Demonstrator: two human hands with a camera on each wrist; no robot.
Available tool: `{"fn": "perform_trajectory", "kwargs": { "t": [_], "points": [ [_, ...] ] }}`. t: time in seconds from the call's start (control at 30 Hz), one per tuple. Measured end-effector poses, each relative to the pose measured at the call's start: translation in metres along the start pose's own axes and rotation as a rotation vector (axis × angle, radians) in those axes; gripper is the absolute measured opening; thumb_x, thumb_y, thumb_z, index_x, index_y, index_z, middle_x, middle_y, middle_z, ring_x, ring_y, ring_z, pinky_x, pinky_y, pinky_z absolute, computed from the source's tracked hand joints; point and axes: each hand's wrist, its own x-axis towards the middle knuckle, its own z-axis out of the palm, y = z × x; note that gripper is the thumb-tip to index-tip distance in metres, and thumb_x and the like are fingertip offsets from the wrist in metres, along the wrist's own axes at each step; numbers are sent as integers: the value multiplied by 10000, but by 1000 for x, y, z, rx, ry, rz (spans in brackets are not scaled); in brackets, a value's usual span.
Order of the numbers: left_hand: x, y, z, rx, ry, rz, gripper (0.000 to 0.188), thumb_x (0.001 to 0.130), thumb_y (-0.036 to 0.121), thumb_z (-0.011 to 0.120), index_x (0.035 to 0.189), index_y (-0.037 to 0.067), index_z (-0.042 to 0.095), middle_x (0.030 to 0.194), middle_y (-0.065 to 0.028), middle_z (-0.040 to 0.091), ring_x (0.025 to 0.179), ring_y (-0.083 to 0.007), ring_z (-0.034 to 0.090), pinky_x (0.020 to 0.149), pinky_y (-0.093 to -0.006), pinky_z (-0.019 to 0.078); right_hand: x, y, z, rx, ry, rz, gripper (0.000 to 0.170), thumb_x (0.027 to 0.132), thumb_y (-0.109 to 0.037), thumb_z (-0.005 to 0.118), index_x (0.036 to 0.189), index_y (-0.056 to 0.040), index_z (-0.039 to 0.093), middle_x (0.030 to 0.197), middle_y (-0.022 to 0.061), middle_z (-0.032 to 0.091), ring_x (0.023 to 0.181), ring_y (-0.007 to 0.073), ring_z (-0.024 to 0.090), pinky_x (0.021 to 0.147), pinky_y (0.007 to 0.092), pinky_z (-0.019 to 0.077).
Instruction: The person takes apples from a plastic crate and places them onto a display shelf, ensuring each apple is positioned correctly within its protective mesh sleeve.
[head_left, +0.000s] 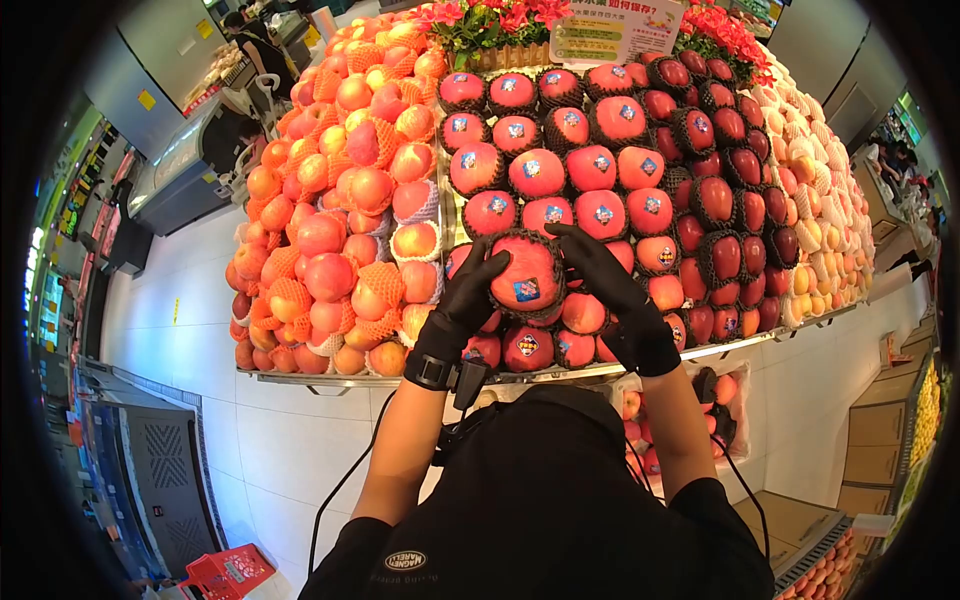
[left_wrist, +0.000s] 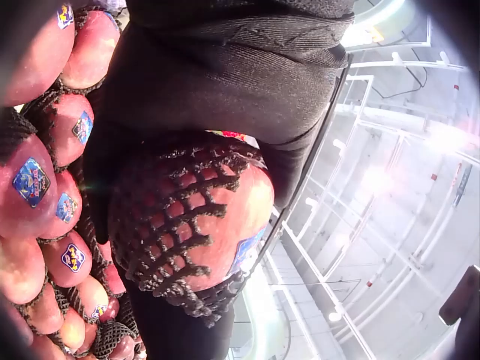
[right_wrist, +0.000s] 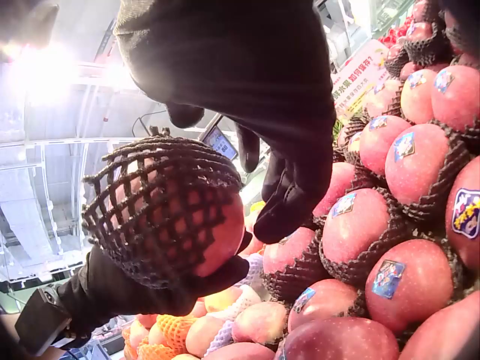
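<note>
Red flowers (head_left: 722, 42) beside printed sign (head_left: 612, 32)

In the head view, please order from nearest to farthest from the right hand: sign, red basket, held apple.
1. Held apple, just left of the right hand.
2. Sign, ahead, at the view's top.
3. Red basket, at lower left.

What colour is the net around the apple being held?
The net is black, an open criss-cross mesh; the right wrist view shows it best.

red apple (head_left: 522, 262) | blue sticker (head_left: 526, 290) | black mesh sleeve (right_wrist: 154, 214), partly covering | held in left fingers (right_wrist: 223, 276)
</note>
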Motion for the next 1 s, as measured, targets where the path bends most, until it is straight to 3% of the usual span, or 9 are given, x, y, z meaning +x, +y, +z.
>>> {"fn": "perform_trajectory", "kwargs": {
  "t": [0.17,0.27,0.5,0.6,0.7,0.8,0.83,0.9,1.0],
  "points": [
    [2,4,-3,-269,-30,-147,489,959,404,530,1314,73,469,1243,-124,572,1100,-253,588,943,-409,497,6,15,-4,-71,-8,-138,452,932,-214,607,1343,-82,475,1204,46,557,1013,142,560,871,304,484],
    [4,5,-10,-336,-24,-196,519,956,454,519,1302,69,483,1245,-129,578,1101,-263,591,947,-421,501,1,3,11,-345,79,-304,473,906,-196,637,1337,-80,479,1226,89,557,1041,172,566,879,310,482],
    [6,6,-17,-375,-6,-192,521,973,451,483,1321,64,471,1281,-127,551,1154,-269,547,1002,-442,447,-5,5,41,-412,163,-216,503,901,-165,610,1358,-60,427,1208,154,539,1073,216,559,900,334,468],
    [5,5,-20,-396,-134,-150,520,985,444,460,1340,63,454,1307,-123,534,1189,-268,519,1030,-448,419,-4,3,44,-464,129,-261,508,915,-159,608,1381,-88,418,1301,105,458,1086,176,524,895,334,471],
    [5,7,-15,-394,-117,-175,555,973,499,451,1313,61,480,1258,-119,567,1137,-258,559,986,-429,459,2,1,42,-429,116,-291,559,872,-143,629,1374,-52,403,1242,145,515,1041,214,562,914,344,466],
    [6,4,-33,-402,-80,-225,549,985,481,432,1342,64,449,1297,-108,540,1174,-246,528,1018,-409,429,-4,-24,34,-165,10,-2,668,812,-120,700,1398,-54,386,1281,123,507,1108,206,546,909,351,481],
    [7,1,-44,-408,-82,-239,539,995,459,425,1364,67,426,1330,-104,518,1206,-242,501,1045,-403,404,-1,-20,26,-173,-48,-47,708,789,-108,719,1407,-58,378,1283,120,510,1106,205,552,897,350,491],
    [7,-4,-59,-243,12,-236,552,994,480,412,1365,72,426,1328,-99,520,1204,-234,501,1041,-396,407,5,-11,12,-188,-165,-136,789,744,-82,757,1426,-67,360,1287,114,514,1100,201,563,873,347,511],
    [6,-4,-68,66,7,-127,583,990,523,382,1367,81,426,1317,-93,527,1201,-226,501,1036,-394,410,-2,-17,14,-258,-246,21,849,715,-43,769,1443,-67,332,1273,132,527,1050,199,589,845,344,524]
  ]
}}
